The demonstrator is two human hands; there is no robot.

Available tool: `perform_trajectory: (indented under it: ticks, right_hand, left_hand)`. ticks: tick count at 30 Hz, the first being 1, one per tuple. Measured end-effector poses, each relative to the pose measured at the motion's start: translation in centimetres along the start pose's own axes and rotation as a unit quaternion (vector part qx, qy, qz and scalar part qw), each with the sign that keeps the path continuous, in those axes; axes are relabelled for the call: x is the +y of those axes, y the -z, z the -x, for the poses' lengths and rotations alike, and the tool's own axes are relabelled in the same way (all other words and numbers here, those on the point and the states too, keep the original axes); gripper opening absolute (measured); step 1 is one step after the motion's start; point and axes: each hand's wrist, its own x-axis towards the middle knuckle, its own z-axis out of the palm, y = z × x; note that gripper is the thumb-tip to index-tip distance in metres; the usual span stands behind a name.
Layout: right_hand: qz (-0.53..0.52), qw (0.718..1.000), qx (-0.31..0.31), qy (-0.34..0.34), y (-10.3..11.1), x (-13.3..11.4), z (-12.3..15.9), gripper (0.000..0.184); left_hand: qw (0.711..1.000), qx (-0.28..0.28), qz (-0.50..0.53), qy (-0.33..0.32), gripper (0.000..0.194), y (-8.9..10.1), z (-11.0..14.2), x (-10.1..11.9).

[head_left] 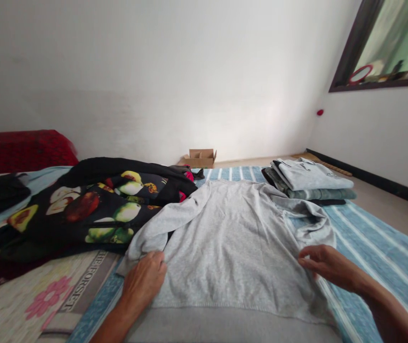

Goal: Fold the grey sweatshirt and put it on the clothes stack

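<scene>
Sweatshirt [225, 247], gray and long-sleeved, is laid out kinda flat in the lower middle of the frame, on a blue striped sheet [378, 233]. The left hand [144, 277] has its fingers curled down onto the left side by the sleeve; the right hand [327, 264] has them half-bent at the opposite side edge. Honestly can't tell if either's actually pinching fabric.

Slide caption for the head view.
Left hand and right hand at the sides of a gray sweatshirt on striped bedding.

Home bedroom, blue striped sheet [378, 243], folded clothes [314, 177], dark-framed window [396, 43]
</scene>
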Motion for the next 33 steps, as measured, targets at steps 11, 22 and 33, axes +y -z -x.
perform_trajectory:
  ticks: [11,22,33]
  right_hand:
    - [0.135,0.981,0.136,-0.004,1.7,-4.5,-15.2,0.025]
    - [0.251,0.922,0.236,-0.177,5.0,-2.2,-26.8,0.039]
    - [0.277,0.927,0.177,-0.182,5.5,-0.7,-29.6,0.032]
  left_hand:
    - [0.967,0.074,0.162,-0.182,0.024,0.2,-8.0,7.2]
    - [0.987,0.118,0.109,-0.020,0.036,-3.5,-15.4,6.6]
    - [0.966,0.215,0.112,-0.087,0.034,-1.6,-22.9,8.2]
